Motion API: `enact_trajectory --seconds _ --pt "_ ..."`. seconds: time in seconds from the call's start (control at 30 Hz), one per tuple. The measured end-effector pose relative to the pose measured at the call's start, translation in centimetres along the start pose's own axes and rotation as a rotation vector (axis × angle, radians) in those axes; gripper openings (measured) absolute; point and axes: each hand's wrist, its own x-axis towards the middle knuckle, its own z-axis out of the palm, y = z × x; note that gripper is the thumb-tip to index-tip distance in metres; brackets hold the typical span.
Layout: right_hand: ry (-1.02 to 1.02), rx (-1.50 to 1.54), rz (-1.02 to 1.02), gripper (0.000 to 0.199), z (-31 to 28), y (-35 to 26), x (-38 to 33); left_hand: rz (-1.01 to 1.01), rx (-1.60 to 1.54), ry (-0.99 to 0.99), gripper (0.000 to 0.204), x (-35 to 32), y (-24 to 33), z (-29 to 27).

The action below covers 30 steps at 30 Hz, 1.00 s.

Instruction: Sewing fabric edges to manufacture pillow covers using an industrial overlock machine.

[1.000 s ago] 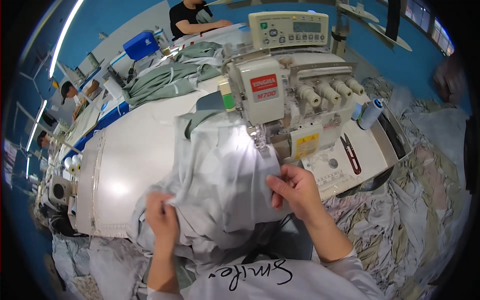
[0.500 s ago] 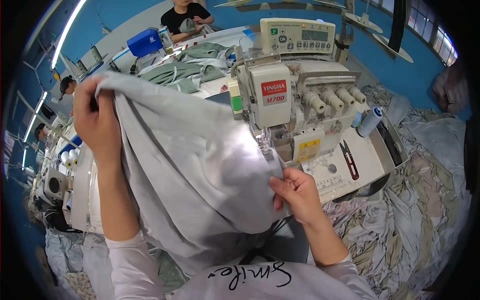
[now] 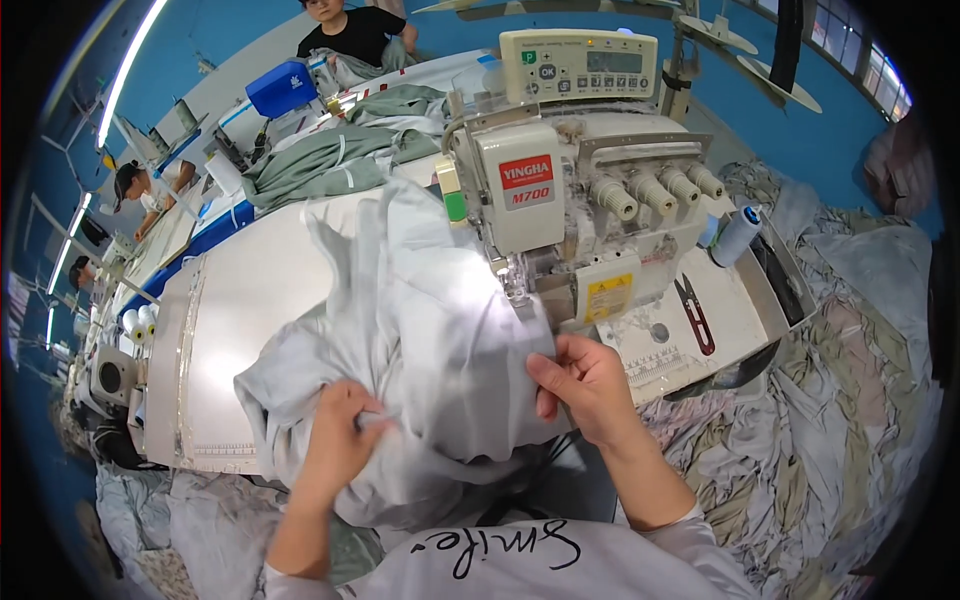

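Observation:
A pale grey garment [image 3: 420, 340] lies bunched on the white sewing table [image 3: 240, 320], in front of a cream overlock sewing machine [image 3: 570, 210]. My left hand [image 3: 340, 440] presses into the cloth near the table's front edge, fingers curled in its folds. Just below the machine's presser foot, my right hand [image 3: 585, 385] pinches the cloth's right edge.
Red-handled thread snips [image 3: 697, 312] lie on the machine bed at right, by a blue thread cone [image 3: 735, 235]. Piles of grey-green fabric [image 3: 830, 420] fill the right side. Folded green cloth [image 3: 330, 160] lies behind. Other people sit at tables at the back and left.
My left hand, which had lifted the cloth high to the left, has come back down to the table front, and the garment has dropped into a bunched heap. My right hand stayed near the presser foot.

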Motion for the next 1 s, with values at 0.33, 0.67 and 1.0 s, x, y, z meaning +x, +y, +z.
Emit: enact_trajectory --seconds 0.33,0.67,1.0 --pt "0.020 -0.036 -0.031 0.020 -0.4 0.2 0.1 0.239 0.288 0.868 0.005 7.4 0.6 -5.6" --pt "0.017 -0.018 -0.032 0.019 0.1 -0.1 0.0 0.333 0.273 1.101 0.008 13.9 1.8 -12.6" --pt "0.028 0.002 -0.030 0.025 0.2 -0.2 0.0 0.480 0.557 1.227 0.018 20.2 2.7 -19.1"
